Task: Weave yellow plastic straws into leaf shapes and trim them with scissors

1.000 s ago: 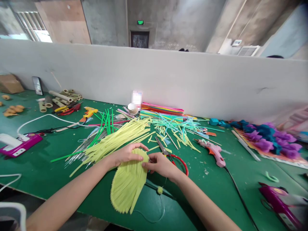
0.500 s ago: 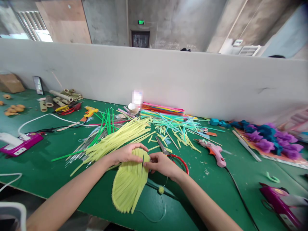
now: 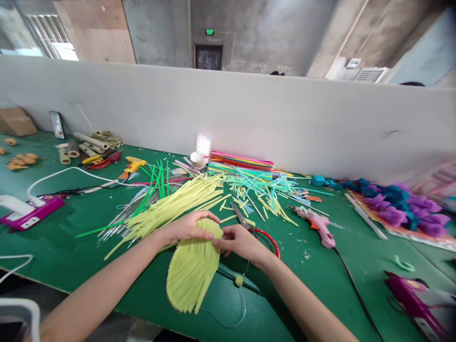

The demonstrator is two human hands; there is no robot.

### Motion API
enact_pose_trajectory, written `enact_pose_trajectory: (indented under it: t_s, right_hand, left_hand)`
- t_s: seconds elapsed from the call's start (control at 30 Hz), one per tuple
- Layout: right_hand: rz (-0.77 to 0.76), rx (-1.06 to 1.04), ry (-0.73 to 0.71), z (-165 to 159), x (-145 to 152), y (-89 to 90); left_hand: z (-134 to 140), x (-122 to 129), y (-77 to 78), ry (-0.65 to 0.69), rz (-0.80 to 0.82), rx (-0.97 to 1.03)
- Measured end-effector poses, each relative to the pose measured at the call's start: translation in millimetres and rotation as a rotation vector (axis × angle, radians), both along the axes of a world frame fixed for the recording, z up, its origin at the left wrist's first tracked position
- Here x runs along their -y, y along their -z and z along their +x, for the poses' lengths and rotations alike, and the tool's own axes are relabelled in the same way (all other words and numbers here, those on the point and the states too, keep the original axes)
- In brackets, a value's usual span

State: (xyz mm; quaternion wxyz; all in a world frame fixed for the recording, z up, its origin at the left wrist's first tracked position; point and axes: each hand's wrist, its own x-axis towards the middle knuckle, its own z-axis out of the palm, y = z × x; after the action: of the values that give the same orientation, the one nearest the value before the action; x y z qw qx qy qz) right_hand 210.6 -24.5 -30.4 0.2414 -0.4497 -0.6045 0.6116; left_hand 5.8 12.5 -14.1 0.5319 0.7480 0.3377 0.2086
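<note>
A fan-shaped piece of yellow-green pipe cleaners [image 3: 192,278] is held above the table, its rounded end toward me. My left hand [image 3: 190,227] grips its upper part, thumb on the front face and fingers behind. At its upper right edge my right hand [image 3: 237,242] is closed in a pinch, thumb against the piece; its other fingertips are partly hidden. A thin pale wire [image 3: 245,308] loops below the hands. Beside it, a small yellow-green ball [image 3: 238,280] lies on a dark stick. Red-handled scissors [image 3: 265,237] rest just beyond my right hand.
Yellow pipe cleaners [image 3: 178,202] lie in a heap behind the hands, with turquoise ones [image 3: 274,183] farther right. A pink glue gun [image 3: 318,225] with its cord is on the right, near purple flowers [image 3: 394,216]. Power strips [image 3: 39,213] and bamboo pieces [image 3: 94,145] stand left.
A narrow dark gap between the pipe cleaners near my thumbs has closed. Both hands stay in nearly the same place on the piece.
</note>
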Motion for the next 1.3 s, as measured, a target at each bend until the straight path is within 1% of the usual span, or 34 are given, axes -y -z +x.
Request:
enact_pose_trajectory:
  t_s: [0.3, 0.5, 0.77, 1.3]
  right_hand:
    - [-0.005, 0.080, -0.004, -1.7, -2.4, 6.6]
    - [-0.015, 0.067, -0.005, -1.6, -2.3, 5.4]
    - [-0.011, 0.037, -0.018, -0.1, -2.0, 5.4]
    - [-0.030, 0.024, -0.033, 1.3, -2.0, 4.3]
  left_hand:
    - [0.4, 1.0, 2.4, -0.003, -0.009, -0.030]
    - [-1.2, -1.1, -0.8, 0.057, 0.022, -0.007]
    - [-1.6, 0.0, -2.9, 0.041, -0.042, 0.003]
    - [-3.7, -0.5, -3.5, 0.028, -0.104, -0.016]
